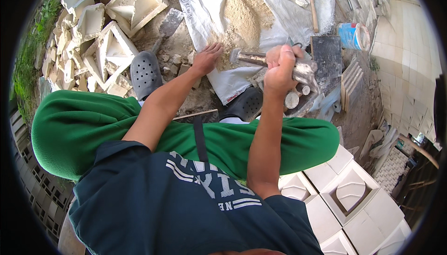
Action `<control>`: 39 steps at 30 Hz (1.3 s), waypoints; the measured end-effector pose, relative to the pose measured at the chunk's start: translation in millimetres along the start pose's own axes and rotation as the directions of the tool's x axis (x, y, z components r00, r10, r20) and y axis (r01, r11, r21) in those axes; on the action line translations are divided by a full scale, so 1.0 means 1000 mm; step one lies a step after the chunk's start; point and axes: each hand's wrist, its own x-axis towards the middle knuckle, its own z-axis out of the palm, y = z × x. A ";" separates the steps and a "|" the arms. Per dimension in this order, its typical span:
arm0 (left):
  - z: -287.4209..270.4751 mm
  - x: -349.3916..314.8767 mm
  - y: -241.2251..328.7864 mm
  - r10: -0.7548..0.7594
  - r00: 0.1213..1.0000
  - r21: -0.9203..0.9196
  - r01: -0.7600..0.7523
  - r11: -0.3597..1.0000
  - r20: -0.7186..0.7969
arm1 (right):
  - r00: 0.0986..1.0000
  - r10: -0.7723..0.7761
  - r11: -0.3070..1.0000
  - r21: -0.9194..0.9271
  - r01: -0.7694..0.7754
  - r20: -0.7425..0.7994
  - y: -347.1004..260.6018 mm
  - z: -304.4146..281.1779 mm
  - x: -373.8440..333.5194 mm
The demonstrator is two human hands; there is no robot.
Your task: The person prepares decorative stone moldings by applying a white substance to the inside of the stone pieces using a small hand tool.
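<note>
My left hand (pixel 208 58) rests on the near left edge of a white woven sack (pixel 200 10), fingers stretched out beside a heap of pale sandy powder (pixel 244 17). To its right, my right hand (pixel 281 68) is closed around a short tool (pixel 251 58) that looks like a hammer. Its brown shaft points left and ends in a greyish head above the powder's near side. The fingers cover the other end of the tool. Just right of that hand is a lumpy grey object (pixel 305 72), with round pale ends (pixel 292 100) below it.
Broken cream moulded blocks (pixel 135 3) pile up at the left. Another hammer (pixel 314 13) lies on the sack's far right. A dark board (pixel 326 54) and blue-and-white bucket (pixel 352 36) stand right. My grey clogs (pixel 146 74) flank the sack; patterned cream blocks (pixel 351 190) lie lower right.
</note>
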 end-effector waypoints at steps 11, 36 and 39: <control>0.000 -0.003 -0.002 0.043 0.992 -0.052 -0.050 0.997 -0.120 | 0.998 -0.043 0.997 -0.061 0.046 0.050 0.005 0.005 0.008; 0.009 0.006 0.008 -0.312 0.920 -0.320 0.230 0.919 -0.237 | 0.985 -0.128 0.988 0.098 0.117 0.113 0.001 -0.001 0.004; 0.006 0.003 0.017 -0.363 0.892 -0.363 0.255 0.896 -0.269 | 0.997 -0.022 0.998 -0.062 0.027 0.079 0.038 0.003 -0.007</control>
